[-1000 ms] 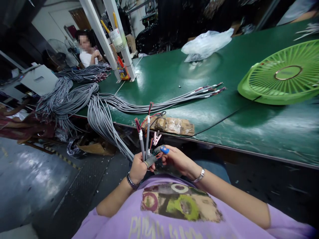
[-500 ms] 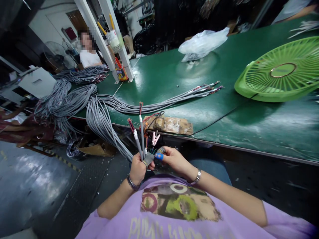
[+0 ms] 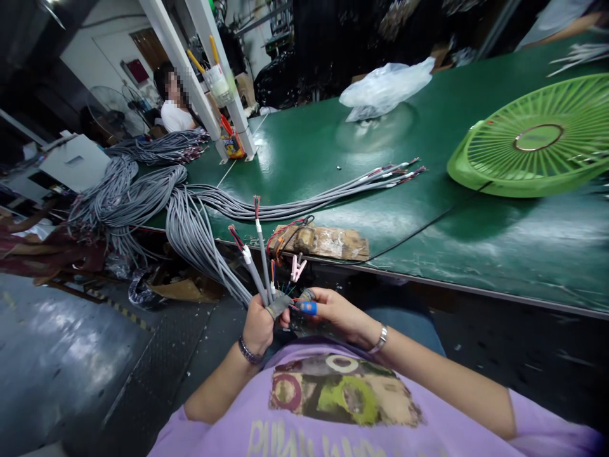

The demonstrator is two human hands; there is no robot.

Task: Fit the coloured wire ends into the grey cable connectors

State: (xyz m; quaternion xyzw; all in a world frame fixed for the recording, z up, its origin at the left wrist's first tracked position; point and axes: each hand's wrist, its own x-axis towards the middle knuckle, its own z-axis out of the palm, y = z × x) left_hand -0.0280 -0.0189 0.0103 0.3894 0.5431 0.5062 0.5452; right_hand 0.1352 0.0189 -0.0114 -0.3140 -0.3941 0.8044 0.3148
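My left hand [image 3: 262,322] is closed around several grey cables [image 3: 254,271], whose stripped ends with white bands and red and dark wires stick up. Thin coloured wires [image 3: 295,304] run from it to my right hand [image 3: 328,309], which pinches them between thumb and finger. Grey and blue wraps cover some fingertips. Just beyond the hands, a pink clip [image 3: 297,268] stands at the table edge beside a wooden block [image 3: 333,242] with tape and wires on it. A large bundle of grey cables [image 3: 197,235] hangs over the edge at the left.
On the green table [image 3: 295,146] lie more grey cables [image 3: 333,192], a clear plastic bag [image 3: 387,89] and a green fan [image 3: 537,136] with a black cord. White posts [image 3: 200,76] hold a cup of tools. A person [image 3: 176,111] sits at the back left.
My hands have moved slightly apart, so thin wires now show between them. My left hand and its cables have shifted a little left. The person at the back has turned their head.
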